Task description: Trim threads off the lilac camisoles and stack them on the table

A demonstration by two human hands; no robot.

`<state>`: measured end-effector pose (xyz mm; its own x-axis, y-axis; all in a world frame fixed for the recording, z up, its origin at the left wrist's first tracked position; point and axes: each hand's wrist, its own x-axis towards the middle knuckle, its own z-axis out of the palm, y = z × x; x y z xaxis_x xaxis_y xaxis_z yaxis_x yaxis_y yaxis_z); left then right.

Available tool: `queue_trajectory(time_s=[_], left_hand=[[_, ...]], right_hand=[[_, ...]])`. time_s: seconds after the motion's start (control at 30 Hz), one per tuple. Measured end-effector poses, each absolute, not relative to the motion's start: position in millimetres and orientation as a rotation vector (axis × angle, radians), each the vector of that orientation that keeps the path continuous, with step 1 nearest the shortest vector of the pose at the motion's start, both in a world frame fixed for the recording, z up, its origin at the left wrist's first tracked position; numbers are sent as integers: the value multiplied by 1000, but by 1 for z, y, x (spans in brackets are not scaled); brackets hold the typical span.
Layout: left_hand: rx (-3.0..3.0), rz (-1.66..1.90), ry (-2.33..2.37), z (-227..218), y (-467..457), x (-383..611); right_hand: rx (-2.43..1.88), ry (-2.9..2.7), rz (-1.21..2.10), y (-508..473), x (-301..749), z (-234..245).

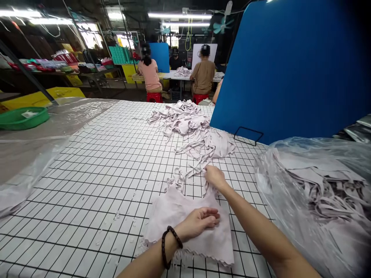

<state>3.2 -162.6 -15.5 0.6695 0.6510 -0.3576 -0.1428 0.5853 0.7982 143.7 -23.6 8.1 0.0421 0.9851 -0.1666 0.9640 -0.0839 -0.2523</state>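
Observation:
A pale pink strappy camisole top [168, 212] lies flat in front of me on the white table with a black grid [116, 170]. Its straps point away from me, and its frayed lower edge faces me. My left hand [199, 222], with a dark beaded bracelet at the wrist, rests across the middle of the top. The fingers are loosely stretched to the right and hold nothing. At the top's right strap, my right hand [214, 177] has its fingers closed on the strap. Beyond it lies a loose heap of similar pink garments [185, 119].
On the right, a clear plastic bag [269, 173] holds more folded pink garments. A large blue board [278, 73] stands behind it. A green basket [26, 119] sits at the left on plastic sheeting. Thread scraps dot the table. Several people sit at tables farther back.

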Motion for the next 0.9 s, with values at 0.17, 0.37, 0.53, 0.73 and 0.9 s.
queue_trajectory(time_s=[0.17,0.37,0.53,0.73,0.9], left_hand=[[788,523,690,-19,-164,2],[789,517,708,-23,-164,3],[662,528,689,-14,-161,1],[427,734,580,13,-154,-4],[587,748,731,13,-152,-5]], right_hand=[[-2172,-1975,490,-11,160,5],[-1998,-1915,577,12,175,16],[-1708,-1958,693,-5,177,34],[-1297,-2357,674,-77,172,49],[-1251,-2460,600,-105,179,42]])
